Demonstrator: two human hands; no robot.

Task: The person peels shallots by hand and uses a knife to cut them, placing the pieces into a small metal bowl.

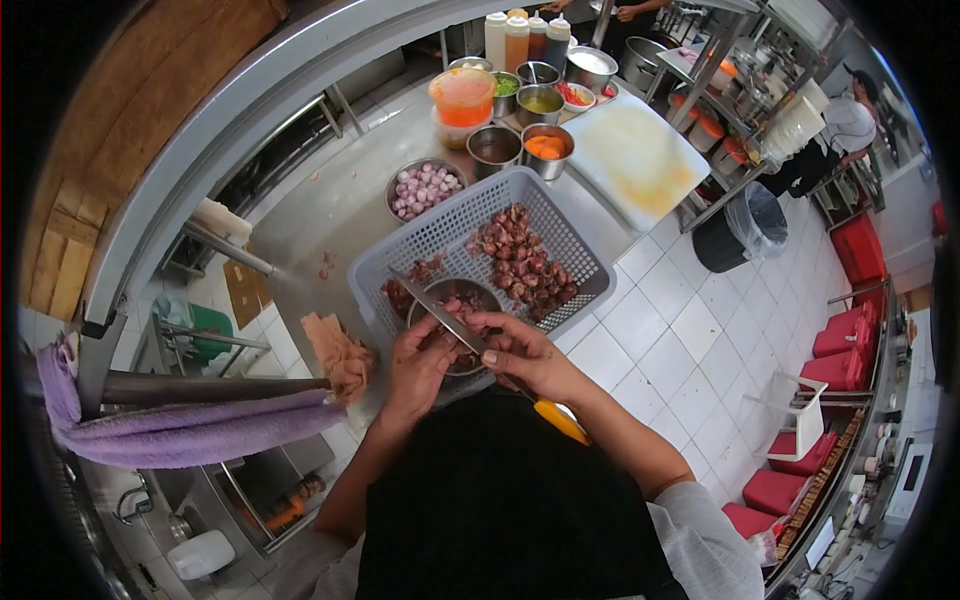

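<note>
Head view.
- Right hand point(530, 360): mine, closed on the knife point(455, 327), thumb on the flat of the blade, yellow handle point(562, 421) slanting back beneath the wrist.
- Left hand point(415, 362): mine, fingers curled in beside the blade; whether they pinch a bulb I cannot tell.
- Knife: blade crossing above the inner metal bowl point(489, 288), tip towards the far left.
- Bulbs: small, red-skinned point(525, 262), heaped in the right part of the grey basket point(590, 252); paler ones in a metal bowl point(424, 190) just beyond it.
- Handling, my judgement: short, light strokes; left fingertips tucked clear of the edge; the work low over the inner bowl, to catch scraps.
- Pose: both forearms reaching forward from my sides, elbows bent, wrists turned inward, hands meeting over the basket's near side.
</note>
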